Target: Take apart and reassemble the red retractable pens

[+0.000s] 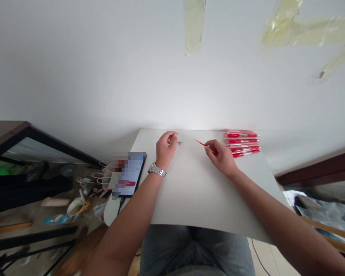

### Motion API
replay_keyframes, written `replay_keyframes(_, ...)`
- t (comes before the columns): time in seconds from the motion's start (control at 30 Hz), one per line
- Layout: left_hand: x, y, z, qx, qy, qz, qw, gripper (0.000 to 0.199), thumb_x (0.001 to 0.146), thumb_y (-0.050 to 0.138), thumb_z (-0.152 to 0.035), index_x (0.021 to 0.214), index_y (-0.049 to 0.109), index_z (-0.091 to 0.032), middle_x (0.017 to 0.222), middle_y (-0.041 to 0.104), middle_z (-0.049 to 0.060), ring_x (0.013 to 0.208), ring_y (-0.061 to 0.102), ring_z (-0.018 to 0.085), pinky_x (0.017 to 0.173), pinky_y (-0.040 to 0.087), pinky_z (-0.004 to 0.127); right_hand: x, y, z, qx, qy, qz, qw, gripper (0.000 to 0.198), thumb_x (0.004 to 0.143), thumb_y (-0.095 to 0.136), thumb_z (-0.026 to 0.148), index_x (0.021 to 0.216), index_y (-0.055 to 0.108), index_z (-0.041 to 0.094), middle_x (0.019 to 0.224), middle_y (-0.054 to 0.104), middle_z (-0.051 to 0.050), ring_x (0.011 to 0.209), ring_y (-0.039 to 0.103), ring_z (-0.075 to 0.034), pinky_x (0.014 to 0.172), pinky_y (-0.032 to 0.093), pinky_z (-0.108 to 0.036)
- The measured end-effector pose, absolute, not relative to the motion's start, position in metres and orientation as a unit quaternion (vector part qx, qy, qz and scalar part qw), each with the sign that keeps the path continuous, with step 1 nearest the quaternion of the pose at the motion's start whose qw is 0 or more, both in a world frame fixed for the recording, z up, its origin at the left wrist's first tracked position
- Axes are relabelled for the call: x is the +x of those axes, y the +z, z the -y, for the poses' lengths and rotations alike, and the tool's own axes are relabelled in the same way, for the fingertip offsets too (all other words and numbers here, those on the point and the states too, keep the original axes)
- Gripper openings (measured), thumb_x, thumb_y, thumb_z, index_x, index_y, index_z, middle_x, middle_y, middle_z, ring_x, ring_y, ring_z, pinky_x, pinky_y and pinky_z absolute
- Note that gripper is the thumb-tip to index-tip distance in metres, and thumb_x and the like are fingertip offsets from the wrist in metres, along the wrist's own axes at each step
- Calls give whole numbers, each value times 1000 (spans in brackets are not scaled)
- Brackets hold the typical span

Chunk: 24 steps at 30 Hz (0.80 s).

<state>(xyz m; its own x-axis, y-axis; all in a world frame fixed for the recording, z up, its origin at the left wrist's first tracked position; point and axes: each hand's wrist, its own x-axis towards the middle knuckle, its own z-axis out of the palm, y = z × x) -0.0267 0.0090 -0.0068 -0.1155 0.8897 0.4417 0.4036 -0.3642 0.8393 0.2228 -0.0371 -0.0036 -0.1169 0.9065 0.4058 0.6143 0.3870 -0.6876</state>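
Observation:
My right hand (220, 156) is closed around a thin red pen refill (200, 143), whose pointed tip sticks out to the left above the white table. Just behind that hand lies a pile of red pens (244, 141), with pale pinkish sticks among them. My left hand (166, 147), wearing a metal watch (157, 170) on the wrist, has its fingers curled in a pinch. Whatever they hold, if anything, is too small to make out. Beside its fingertips, a few tiny metallic pieces (179, 143), perhaps springs, rest on the table.
A phone (133, 174) with a cable plugged in lies at the left of the white table (201, 199). The wall (161, 76) rises right behind the table. On the floor to the left are a bottle (57, 219), a cup (76, 207) and white cables (100, 177).

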Motion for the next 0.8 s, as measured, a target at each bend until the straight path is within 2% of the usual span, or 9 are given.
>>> replay_keyframes(0.1,-18,-6,-5,611,548,-480,311,25,97,63,-42,104,74,-20,102,77,7,86,71,17,78,56,29,223,-3,37,-521,180,727,410,19,100,57,38,106,66,23,84,70,-3,69,62,-16,66,45,-29)
replay_keyframes(0.23,-4,-1,5,584,541,-447,408,29,95,66,-44,105,75,-18,90,74,7,83,69,16,77,56,28,223,-4,37,-520,179,727,410,20,100,57,39,106,66,23,83,69,-3,66,60,-16,65,45,-29)
replay_keyframes(0.47,11,0,15,580,519,-395,487,30,93,71,-45,105,74,-17,91,73,6,85,69,16,83,58,31,223,-6,36,-514,172,731,415,20,101,56,40,107,66,23,84,70,-4,69,63,-17,66,46,-29)
replay_keyframes(0.8,21,-11,18,569,490,-343,564,32,89,78,-42,107,71,-17,103,74,9,91,70,17,87,59,33,222,-5,37,-485,189,749,410,19,101,57,38,108,65,23,85,70,-3,70,63,-17,66,47,-29)
